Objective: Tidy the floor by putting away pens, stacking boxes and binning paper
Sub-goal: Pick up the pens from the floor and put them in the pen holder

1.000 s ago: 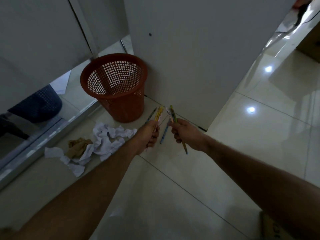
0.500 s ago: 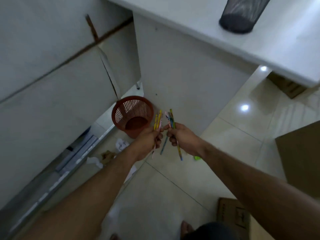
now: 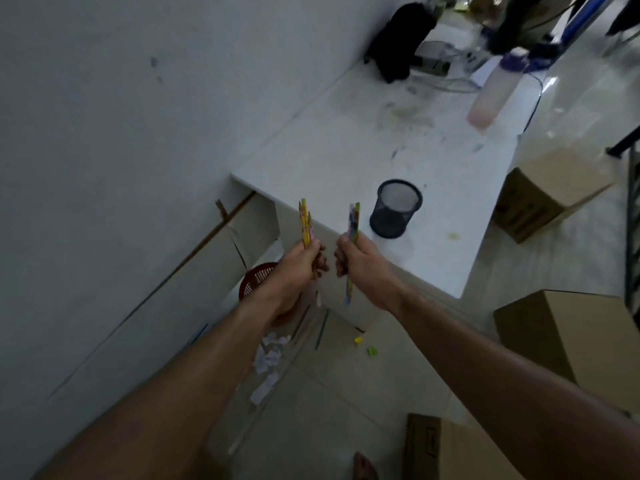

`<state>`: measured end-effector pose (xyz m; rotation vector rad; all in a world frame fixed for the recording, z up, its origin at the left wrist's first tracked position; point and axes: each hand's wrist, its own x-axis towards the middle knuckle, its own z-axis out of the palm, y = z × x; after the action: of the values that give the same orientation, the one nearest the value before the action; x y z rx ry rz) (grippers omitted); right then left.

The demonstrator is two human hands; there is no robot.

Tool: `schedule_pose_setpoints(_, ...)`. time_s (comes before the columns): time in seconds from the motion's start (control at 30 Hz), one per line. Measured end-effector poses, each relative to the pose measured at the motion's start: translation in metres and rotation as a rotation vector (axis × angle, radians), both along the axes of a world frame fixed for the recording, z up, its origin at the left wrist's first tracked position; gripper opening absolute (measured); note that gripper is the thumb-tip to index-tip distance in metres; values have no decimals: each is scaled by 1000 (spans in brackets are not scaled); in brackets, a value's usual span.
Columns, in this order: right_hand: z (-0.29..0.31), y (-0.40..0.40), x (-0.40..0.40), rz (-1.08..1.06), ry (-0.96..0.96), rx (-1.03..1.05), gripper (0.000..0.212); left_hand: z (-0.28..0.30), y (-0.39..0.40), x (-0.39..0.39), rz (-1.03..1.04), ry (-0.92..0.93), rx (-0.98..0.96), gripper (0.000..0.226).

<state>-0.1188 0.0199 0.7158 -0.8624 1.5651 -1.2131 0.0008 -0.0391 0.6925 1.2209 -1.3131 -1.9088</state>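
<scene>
Pens (image 3: pixel 304 223) bunched in the left hand (image 3: pixel 304 259) and pens in the gripping right hand (image 3: pixel 353 259) hover off the surface's (image 3: pixel 346 157) near corner, where a loose grip could spill them short of the mesh cup (image 3: pixel 394 209).

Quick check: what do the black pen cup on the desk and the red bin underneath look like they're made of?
Pen cup: likely black wire mesh, matte; the white desk shows through its fine weave. Red bin: probably moulded plastic, with a lattice of open holes, mostly hidden behind the left hand.
</scene>
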Motion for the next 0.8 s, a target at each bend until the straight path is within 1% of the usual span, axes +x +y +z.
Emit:
schedule_pose_setpoints(0.1,47,-11,-29,-120,41,-97,24,52,-13,-35,-34,-15,-114,23)
schedule_pose_setpoints(0.2,82,-24,-76,-255,-6,-151,24,91,-28,-76,-54,-5,-188,19)
schedule_pose_setpoints(0.27,94,-33,-108,-276,28,-160,23,105,-37,-103,-57,0,-213,24)
schedule_pose_setpoints(0.3,95,-35,-120,-279,63,-150,24,107,-40,-112,-49,-10,-215,32)
schedule_pose_setpoints(0.37,95,-41,-143,-284,124,-148,26,106,-45,-136,-39,-29,-222,46)
schedule_pose_setpoints(0.43,90,-48,-159,-272,165,-155,25,101,-49,-154,-20,-63,-216,46)
schedule_pose_setpoints(0.5,82,-53,-172,-248,156,-135,23,94,-50,-169,9,-80,-195,35)
schedule_pose_setpoints(0.57,70,-57,-182,-217,145,-118,21,83,-52,-180,37,-113,-218,16)
schedule_pose_setpoints(0.6,63,-59,-185,-200,142,-114,23,76,-53,-184,44,-147,-241,15)
schedule_pose_setpoints(0.63,55,-61,-188,-183,139,-114,26,71,-53,-187,44,-200,-273,15)
schedule_pose_setpoints(0.7,40,-66,-193,-147,152,-107,38,52,-55,-191,47,-286,-334,7)
schedule_pose_setpoints(0.8,23,-68,-195,-88,174,-98,46,34,-51,-192,-12,-387,-464,29)
